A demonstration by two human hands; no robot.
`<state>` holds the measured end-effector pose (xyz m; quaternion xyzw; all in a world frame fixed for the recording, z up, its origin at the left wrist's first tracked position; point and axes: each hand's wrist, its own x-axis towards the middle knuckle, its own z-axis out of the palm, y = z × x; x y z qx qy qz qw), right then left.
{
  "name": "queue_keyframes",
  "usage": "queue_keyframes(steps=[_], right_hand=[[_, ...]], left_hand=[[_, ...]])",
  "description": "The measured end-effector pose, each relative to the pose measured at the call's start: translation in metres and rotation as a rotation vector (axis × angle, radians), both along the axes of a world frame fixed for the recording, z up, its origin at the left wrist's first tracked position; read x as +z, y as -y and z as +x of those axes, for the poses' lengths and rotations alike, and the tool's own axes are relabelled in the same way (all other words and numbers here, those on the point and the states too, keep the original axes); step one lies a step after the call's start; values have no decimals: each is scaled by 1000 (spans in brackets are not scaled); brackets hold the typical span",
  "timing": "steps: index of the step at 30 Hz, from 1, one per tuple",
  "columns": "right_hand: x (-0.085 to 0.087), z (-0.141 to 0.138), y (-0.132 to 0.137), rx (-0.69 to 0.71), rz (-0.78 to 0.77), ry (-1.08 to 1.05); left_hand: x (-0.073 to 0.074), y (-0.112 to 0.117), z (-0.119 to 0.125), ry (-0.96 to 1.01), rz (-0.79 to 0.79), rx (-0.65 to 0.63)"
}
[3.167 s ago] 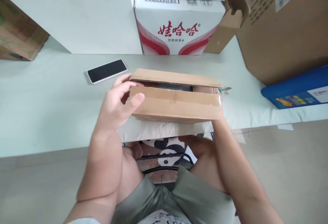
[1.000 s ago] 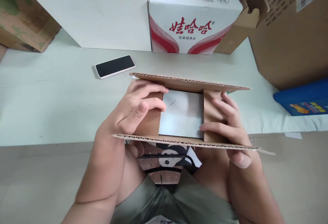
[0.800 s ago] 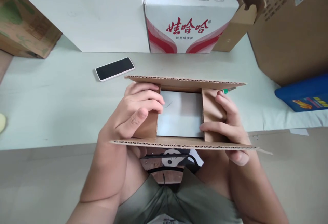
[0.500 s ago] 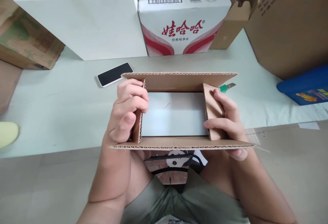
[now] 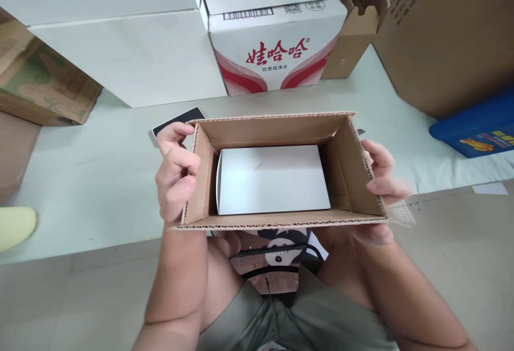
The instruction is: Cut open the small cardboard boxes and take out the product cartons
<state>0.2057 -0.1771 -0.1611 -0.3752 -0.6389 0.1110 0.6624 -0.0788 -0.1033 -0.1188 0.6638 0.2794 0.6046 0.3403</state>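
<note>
As I look along from the left, a pale yellow thing [image 5: 14, 226] lies at the very edge of the light green worktop [image 5: 100, 179]. Behind it a brown printed carton [image 5: 44, 80] sits beside a big plain white box [image 5: 128, 56]. Nearer the middle a dark phone [image 5: 176, 119] lies flat on the worktop, its near end hidden behind the person's left hand [image 5: 174, 171]. That hand is curled around the left end flap of an open cardboard box [image 5: 273, 131], its fingers hooked over the flap's top edge. The box is at the near edge of the worktop, over the person's lap and partly past the edge; I cannot tell whether its bottom rests on the surface. All four flaps stand up and splay outward. Flat on the bottom lies a white card [image 5: 277, 179] that covers most of the box's floor. Behind the box stands a white carton with red characters [image 5: 277, 51], just beside the plain white box. At the right end the right hand [image 5: 381, 177], slightly blurred, grips the right flap from outside, fingers bent against it and thumb showing under the near flap. A scrap of clear tape [image 5: 401, 214] hangs off that near corner. Farther right stands a large brown carton [image 5: 441, 40], with a blue package [image 5: 474, 128] lying at its foot.
</note>
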Motion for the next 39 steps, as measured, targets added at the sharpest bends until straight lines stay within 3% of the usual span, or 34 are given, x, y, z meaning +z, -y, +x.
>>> queue_keyframes(steps=[3, 6, 12, 17, 23, 27, 31, 35, 37, 39], right_hand=[[1, -6, -10, 5, 227, -185], [3, -8, -14, 56, 214, -191], [4, -11, -13, 12, 270, -196], [-3, -7, -18, 68, 242, -234], [-3, 1, -17, -51, 264, -116], [7, 7, 9, -196, 68, 9], [40, 22, 36, -386, 21, 165], [112, 16, 50, -440, 33, 525], [149, -2, 49, -343, -194, 682], [173, -24, 40, -176, -544, 858]], left_hand=[[0, -1, -1, 41, -33, 18], [3, 2, 1, 123, -92, 19], [12, 9, 9, 138, -190, 0], [14, 7, 7, 85, -212, -33], [1, 3, -3, 75, -215, -28], [-1, 7, -12, -86, -152, -12], [12, 17, -24, -276, -112, -70], [29, 26, -34, -408, -120, -169], [33, 28, -37, -436, -125, -202], [35, 29, -38, -447, -135, -215]])
